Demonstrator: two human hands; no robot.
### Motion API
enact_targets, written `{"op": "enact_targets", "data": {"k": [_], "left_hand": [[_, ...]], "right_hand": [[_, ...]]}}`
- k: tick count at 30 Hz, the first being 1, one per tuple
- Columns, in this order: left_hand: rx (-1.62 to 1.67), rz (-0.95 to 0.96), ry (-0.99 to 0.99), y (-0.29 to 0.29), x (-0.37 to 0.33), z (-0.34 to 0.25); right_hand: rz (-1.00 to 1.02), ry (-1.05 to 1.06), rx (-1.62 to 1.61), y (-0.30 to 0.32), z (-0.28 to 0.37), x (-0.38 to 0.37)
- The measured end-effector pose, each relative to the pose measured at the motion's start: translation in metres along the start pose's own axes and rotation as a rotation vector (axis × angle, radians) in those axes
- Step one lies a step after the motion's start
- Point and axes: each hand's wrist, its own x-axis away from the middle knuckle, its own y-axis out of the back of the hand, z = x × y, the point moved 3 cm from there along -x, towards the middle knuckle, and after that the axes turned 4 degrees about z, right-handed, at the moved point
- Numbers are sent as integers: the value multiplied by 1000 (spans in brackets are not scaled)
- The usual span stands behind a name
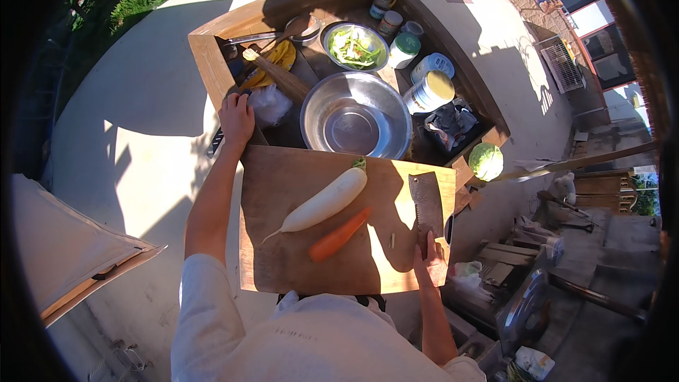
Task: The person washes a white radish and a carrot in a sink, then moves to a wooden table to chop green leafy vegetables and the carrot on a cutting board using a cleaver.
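A wooden cutting board (283, 184) lies right in front of me. On it rest a long white radish (325, 201) with a green stem end and an orange carrot (339, 235). A dark-bladed cleaver (426, 201) lies at the board's right side, and the fingers of my right hand (430, 269) close around its handle end. My left hand (237, 124) reaches to the left corner of the wooden table frame, its fingers curled; what they grip is hidden. Close beside that hand sits a clear plastic bag (270, 105). A small pale scrap (392, 240) is on the board.
Beyond the board stands a large steel basin (353, 120), then a bowl of cut green vegetables (356, 47). Several jars, a tall can (429, 92) and an oil bottle (383, 1) line the right side inside the raised wooden rim (283, 10). A cabbage (486, 162) sits at the right corner.
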Motion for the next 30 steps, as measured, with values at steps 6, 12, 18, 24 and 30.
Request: {"op": "enact_targets", "data": {"k": [6, 12, 18, 24, 30], "left_hand": [[-68, -4, 61, 6, 5, -9], [-21, 31, 81, 0, 1, -14], [-31, 66, 87, 2, -3, -15], [-68, 127, 159, 2, -1, -15], [-83, 152, 205, 2, 2, -11]], "right_hand": [[62, -7, -201, 13, 8, -73], [150, -24, -1058, -53, 58, -287], [226, -255, -769, -186, 81, -497], [536, -416, -546, -287, 76, -582], [538, -628, -1070, -325, 98, -589]]}}
